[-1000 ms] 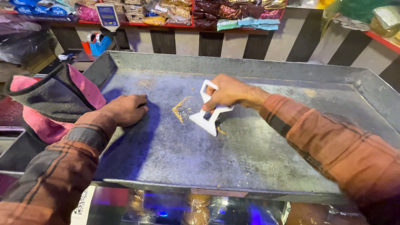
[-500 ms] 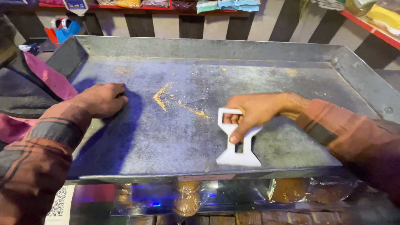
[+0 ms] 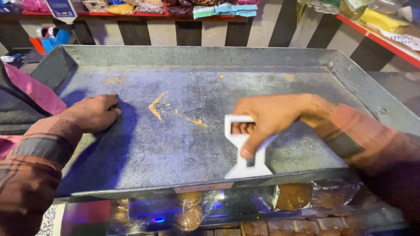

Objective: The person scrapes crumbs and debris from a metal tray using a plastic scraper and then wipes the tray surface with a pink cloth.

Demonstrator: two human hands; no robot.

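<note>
A large grey metal tray (image 3: 205,57) with raised walls fills the view. My right hand (image 3: 271,116) grips the handle of a white scraper (image 3: 245,164), whose wide blade rests near the tray's front edge. Thin lines of orange-brown crumbs (image 3: 175,111) lie on the tray's middle, left of the scraper. My left hand (image 3: 94,112) lies flat, palm down, on the tray's left part with nothing in it. Both arms wear checked brown sleeves.
Under the tray's front edge sit wrapped round biscuits (image 3: 293,196) and other packets behind glass. A dark and pink cloth (image 3: 30,94) lies left of the tray. Shelves with coloured packets (image 3: 218,8) run along the back and right, with a blue-and-white device (image 3: 61,8) at top left.
My right hand has dragged the white scraper from the tray's middle toward the front edge, leaving a crumb trail behind. My left hand has stayed on the tray.
</note>
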